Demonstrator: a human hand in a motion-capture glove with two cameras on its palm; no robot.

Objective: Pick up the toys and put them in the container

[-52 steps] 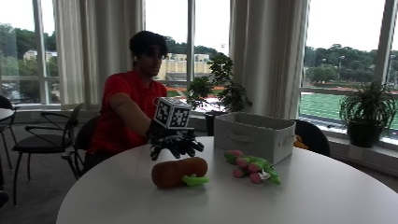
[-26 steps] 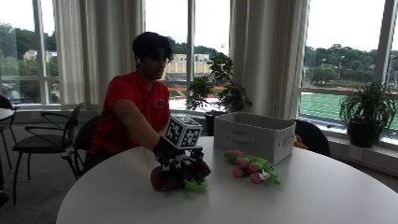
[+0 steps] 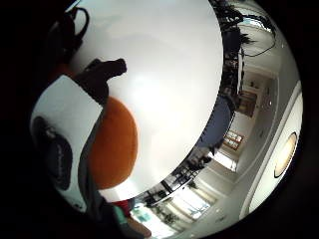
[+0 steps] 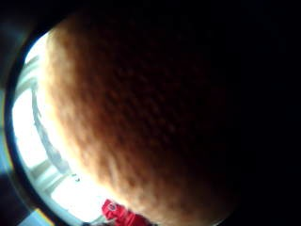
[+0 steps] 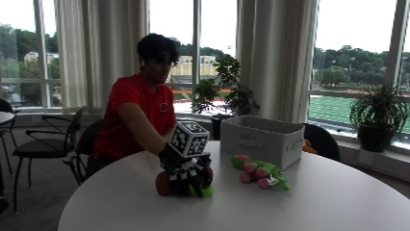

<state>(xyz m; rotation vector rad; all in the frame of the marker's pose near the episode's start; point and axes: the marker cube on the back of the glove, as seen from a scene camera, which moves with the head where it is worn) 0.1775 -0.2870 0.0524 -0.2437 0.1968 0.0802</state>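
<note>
The gloved right hand point(image 5: 185, 173) clamped over the round orange plush toy point(image 5: 164, 184), ready for lifting toward the grey fabric container point(image 5: 261, 140) beyond it.

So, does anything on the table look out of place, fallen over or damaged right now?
Nothing stands out. The gloved right hand sits on the orange plush toy on the white table. The green and pink plush toy lies beside the white container, which stands upright. No damage shows.
</note>
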